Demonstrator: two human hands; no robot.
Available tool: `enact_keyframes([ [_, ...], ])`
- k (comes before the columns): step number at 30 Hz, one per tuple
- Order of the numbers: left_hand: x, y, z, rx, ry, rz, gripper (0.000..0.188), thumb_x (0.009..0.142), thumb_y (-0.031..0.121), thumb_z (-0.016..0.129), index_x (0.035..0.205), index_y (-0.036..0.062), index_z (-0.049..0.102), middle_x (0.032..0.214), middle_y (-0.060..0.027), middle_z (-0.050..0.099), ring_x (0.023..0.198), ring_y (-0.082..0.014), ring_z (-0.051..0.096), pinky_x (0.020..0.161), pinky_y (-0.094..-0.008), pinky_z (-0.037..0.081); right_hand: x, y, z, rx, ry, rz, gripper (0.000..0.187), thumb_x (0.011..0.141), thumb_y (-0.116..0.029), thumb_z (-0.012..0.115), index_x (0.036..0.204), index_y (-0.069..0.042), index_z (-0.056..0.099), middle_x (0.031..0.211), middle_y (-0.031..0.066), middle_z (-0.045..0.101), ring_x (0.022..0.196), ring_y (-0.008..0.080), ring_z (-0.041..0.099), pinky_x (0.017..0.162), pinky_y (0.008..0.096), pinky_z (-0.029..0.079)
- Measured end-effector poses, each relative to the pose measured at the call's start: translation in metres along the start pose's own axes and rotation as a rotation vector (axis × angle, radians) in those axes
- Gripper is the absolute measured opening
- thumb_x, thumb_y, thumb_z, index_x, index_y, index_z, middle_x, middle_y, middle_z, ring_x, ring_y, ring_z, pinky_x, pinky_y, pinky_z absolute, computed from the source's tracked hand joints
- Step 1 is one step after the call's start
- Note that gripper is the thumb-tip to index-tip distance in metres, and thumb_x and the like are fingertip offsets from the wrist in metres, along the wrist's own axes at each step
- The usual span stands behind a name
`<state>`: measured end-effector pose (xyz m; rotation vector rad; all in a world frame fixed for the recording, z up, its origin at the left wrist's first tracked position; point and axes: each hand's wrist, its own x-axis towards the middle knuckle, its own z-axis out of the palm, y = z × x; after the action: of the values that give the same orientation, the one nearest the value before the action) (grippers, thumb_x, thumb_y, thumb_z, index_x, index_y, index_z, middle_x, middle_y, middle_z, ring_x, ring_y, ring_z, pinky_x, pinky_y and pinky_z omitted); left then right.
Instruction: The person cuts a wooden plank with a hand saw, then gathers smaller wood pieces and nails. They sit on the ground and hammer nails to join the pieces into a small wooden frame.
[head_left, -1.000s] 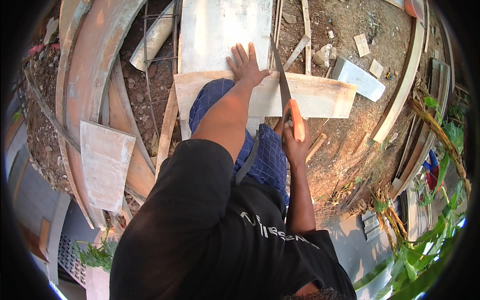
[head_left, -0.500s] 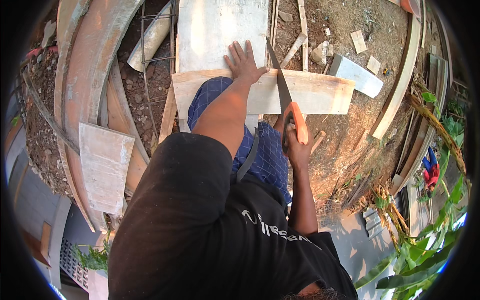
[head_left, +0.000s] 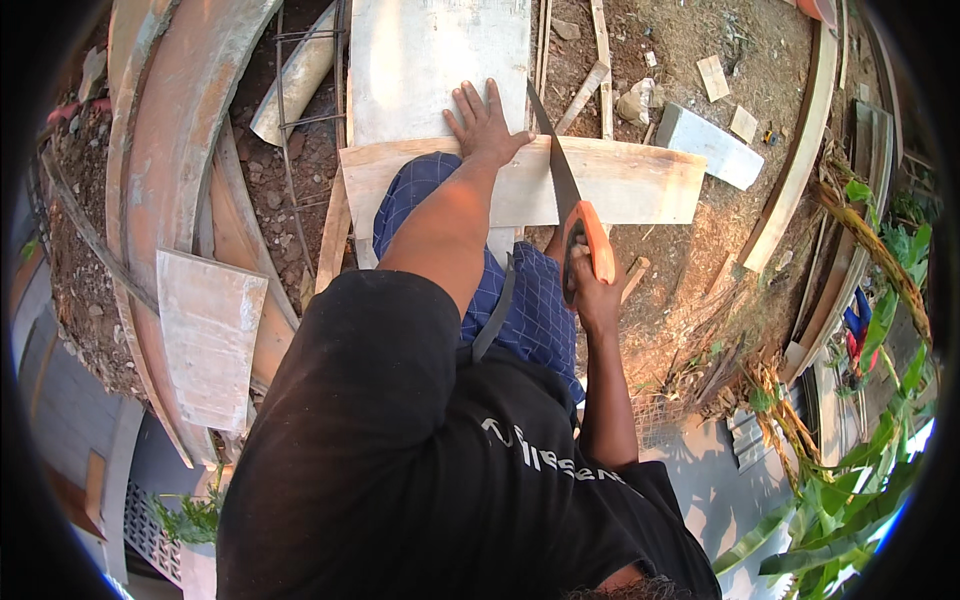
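Note:
My left hand [head_left: 486, 125] lies with fingers spread, pressing on the far edge of a wooden plank [head_left: 620, 180] and on the wide pale board [head_left: 440, 50] beneath it. The plank runs crosswise in front of me, and my left knee [head_left: 405, 205], in blue checked cloth, rests on it. My right hand [head_left: 592, 285] is wrapped round the orange and black handle of a handsaw [head_left: 566, 172]. The saw's blade lies across the plank to the right of my left hand, its tip pointing away from me past the far edge.
A pale rectangular block [head_left: 712, 147] stands on the dirt beyond the plank's right end. Long curved-looking boards [head_left: 175, 180] and a short board [head_left: 210, 335] lie at left, near thin metal rods [head_left: 290, 125]. A long timber [head_left: 790, 160] and green leaves [head_left: 850, 520] are at right.
The saw and both hands hold nearly the same place, and the view has shifted slightly. At far right, a figure in red and blue is now more covered by leaves.

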<state>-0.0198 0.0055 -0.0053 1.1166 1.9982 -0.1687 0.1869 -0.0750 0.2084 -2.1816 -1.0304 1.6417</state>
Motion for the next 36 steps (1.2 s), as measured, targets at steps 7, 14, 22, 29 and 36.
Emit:
enact_keyframes([
  [7, 0.013, -0.002, -0.006, 0.004, 0.032, 0.001, 0.131, 0.077, 0.068, 0.072, 0.161, 0.0138, -0.012, 0.164, -0.0298, -0.016, 0.151, -0.043, -0.021, 0.116, -0.067, -0.009, -0.169, -0.06, -0.059, -0.032, -0.065, -0.023, 0.041, 0.09, -0.006, 0.064, 0.13, 0.002, 0.058, 0.114, 0.0074, 0.063, 0.106, 0.0161, 0.061, 0.095, 0.0321, 0.048],
  [14, 0.0, -0.001, 0.001, 0.017, 0.026, -0.001, 0.13, 0.077, 0.069, 0.071, 0.161, 0.0134, -0.01, 0.164, -0.03, -0.013, 0.152, -0.0434, -0.019, 0.117, -0.066, -0.009, -0.074, -0.003, -0.025, -0.135, 0.087, -0.123, 0.027, 0.091, -0.015, 0.067, 0.112, 0.001, 0.064, 0.089, 0.0083, 0.065, 0.075, 0.0178, 0.062, 0.069, 0.0334, 0.051],
  [22, 0.0, 0.002, -0.001, -0.002, -0.019, -0.008, 0.129, 0.078, 0.069, 0.071, 0.161, 0.014, -0.011, 0.163, -0.0306, -0.017, 0.151, -0.0432, -0.023, 0.116, -0.0665, -0.01, -0.171, -0.043, -0.071, -0.111, -0.04, -0.034, 0.037, 0.089, -0.001, 0.063, 0.125, 0.003, 0.06, 0.109, 0.0078, 0.066, 0.101, 0.0156, 0.063, 0.09, 0.0299, 0.049],
  [29, -0.002, 0.001, 0.0, 0.012, 0.009, -0.005, 0.131, 0.076, 0.071, 0.071, 0.161, 0.0147, -0.011, 0.164, -0.0304, -0.014, 0.151, -0.0438, -0.02, 0.116, -0.0681, -0.007, -0.064, 0.004, -0.034, -0.018, 0.021, -0.005, 0.02, 0.092, -0.013, 0.067, 0.107, 0.001, 0.064, 0.083, 0.0033, 0.064, 0.071, 0.0112, 0.059, 0.064, 0.028, 0.049],
  [36, -0.001, -0.001, -0.003, 0.011, 0.0, -0.027, 0.129, 0.078, 0.069, 0.071, 0.161, 0.0142, -0.01, 0.164, -0.0296, -0.013, 0.152, -0.0432, -0.02, 0.117, -0.0672, -0.007, -0.128, -0.024, -0.05, -0.122, -0.032, -0.104, 0.023, 0.091, -0.008, 0.067, 0.112, 0.0, 0.062, 0.095, 0.0064, 0.066, 0.089, 0.0121, 0.062, 0.082, 0.0291, 0.05],
])
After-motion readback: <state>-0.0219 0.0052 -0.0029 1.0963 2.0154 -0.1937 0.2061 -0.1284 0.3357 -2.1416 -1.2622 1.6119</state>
